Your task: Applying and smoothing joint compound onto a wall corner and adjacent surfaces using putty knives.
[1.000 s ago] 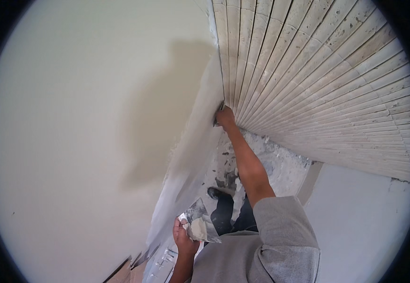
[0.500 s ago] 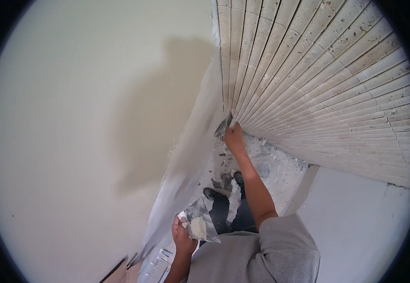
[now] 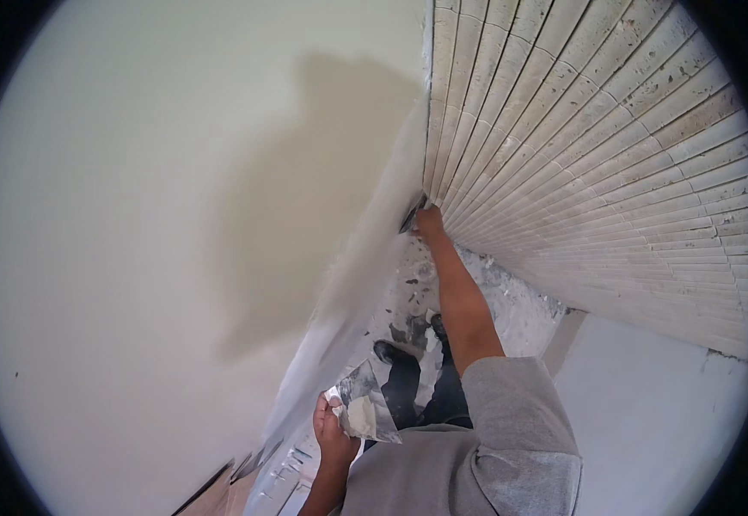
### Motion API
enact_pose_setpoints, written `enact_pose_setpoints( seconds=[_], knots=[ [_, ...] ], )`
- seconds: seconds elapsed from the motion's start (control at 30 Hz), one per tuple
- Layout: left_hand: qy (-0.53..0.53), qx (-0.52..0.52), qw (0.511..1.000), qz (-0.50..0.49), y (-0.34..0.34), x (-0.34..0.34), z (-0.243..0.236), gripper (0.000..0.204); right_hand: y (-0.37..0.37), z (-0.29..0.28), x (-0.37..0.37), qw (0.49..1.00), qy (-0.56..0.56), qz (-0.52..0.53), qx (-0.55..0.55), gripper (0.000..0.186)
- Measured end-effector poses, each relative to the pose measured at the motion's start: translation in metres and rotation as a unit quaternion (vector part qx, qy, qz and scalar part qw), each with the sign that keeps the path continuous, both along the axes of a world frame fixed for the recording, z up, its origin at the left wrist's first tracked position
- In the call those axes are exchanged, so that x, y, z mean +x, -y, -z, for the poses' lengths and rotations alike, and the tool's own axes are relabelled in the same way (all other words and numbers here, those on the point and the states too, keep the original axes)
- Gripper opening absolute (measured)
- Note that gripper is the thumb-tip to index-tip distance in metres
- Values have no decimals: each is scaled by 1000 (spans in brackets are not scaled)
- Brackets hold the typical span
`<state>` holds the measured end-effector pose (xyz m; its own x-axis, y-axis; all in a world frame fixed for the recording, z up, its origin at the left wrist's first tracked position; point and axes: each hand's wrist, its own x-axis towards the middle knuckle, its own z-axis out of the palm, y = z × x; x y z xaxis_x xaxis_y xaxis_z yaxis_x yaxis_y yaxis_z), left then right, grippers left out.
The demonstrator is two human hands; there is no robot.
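My right hand (image 3: 430,223) reaches far out along the wall corner, its fingers closed on a putty knife (image 3: 411,215). The blade lies edge-on against a band of fresh white filler (image 3: 372,232) on the smooth wall, close to the ribbed panel. Low in the view, my left hand (image 3: 333,432) grips a wide flat metal filling blade (image 3: 362,382) by its side. A cream lump of putty (image 3: 362,416) rests on that blade. The handles of both tools are mostly hidden by my fingers.
A smooth cream wall (image 3: 133,215) fills the left and carries my shadow. Ribbed, stained cladding (image 3: 580,129) spreads across the upper right. Splattered floor (image 3: 511,297) lies below, with my dark shoes (image 3: 391,353) on it. A low white wall (image 3: 649,387) stands at the right.
My right hand and the putty knife have moved a little up and farther away along the corner, and the blade has turned more edge-on. The left hand stays nearly still.
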<state>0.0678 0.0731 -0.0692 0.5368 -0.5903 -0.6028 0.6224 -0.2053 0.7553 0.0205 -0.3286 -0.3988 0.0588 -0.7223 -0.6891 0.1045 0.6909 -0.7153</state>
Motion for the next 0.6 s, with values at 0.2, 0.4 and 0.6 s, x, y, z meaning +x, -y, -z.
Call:
enact_pose_setpoints(
  seconds=[0.2,0.4,0.6],
  knots=[
    [-9,-27,999,32,4,-2,5,22,8,-22,-37,999,-7,16,-27,45],
    [-51,-49,997,18,3,0,5,22,4,-26,-32,997,-17,4,-77,45],
    [-54,-82,995,32,-3,2,10,22,10,-34,-29,979,-89,-87,-162,44]
  ],
)
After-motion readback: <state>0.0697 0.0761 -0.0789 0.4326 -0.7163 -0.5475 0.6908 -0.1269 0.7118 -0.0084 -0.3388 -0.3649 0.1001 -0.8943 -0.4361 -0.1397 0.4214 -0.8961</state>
